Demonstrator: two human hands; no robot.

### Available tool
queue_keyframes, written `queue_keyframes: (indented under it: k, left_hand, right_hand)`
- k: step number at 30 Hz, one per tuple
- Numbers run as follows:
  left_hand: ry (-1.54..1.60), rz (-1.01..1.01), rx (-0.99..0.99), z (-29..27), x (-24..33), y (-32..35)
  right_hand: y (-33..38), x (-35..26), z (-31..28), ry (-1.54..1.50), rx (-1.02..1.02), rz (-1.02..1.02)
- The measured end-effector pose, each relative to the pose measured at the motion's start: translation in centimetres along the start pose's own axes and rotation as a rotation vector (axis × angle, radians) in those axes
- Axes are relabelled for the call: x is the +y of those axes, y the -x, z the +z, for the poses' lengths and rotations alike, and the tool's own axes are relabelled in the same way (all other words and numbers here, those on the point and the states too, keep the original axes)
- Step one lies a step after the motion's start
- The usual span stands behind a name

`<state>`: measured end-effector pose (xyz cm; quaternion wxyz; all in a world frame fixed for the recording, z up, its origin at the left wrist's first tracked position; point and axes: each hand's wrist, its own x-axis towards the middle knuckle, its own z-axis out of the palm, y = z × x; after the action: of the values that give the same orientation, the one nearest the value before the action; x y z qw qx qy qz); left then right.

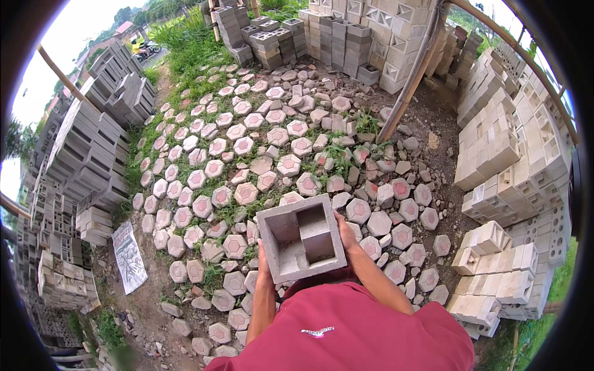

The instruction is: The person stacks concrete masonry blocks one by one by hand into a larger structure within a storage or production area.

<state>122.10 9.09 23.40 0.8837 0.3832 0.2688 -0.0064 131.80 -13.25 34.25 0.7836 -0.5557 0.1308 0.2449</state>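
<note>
I carry a square grey concrete ventilation block in front of my chest, its hollow face turned up. My left hand grips its left lower side and my right hand grips its right side. Both forearms come up from my red shirt. Below the block the ground is covered with pink and grey hexagonal paving stones.
Stacks of grey concrete blocks line the left. Pale blocks are piled on the right and white ones at the back. A leaning bamboo pole stands right of centre. A printed sack lies on the dirt at left.
</note>
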Motion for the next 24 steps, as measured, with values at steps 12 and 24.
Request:
queue_keyframes:
  k: [12, 24]
  left_hand:
    - [-0.233, 0.053, 0.046, 8.6, 12.3, -17.7]
    - [-0.661, 0.204, -0.155, 12.5, 24.4, -40.8]
  right_hand:
    - [-22.9, -5.7, 1.4, -0.272, -0.27, -0.086]
    - [-40.4, -15.4, 7.6, -0.4, -0.112, -0.266]
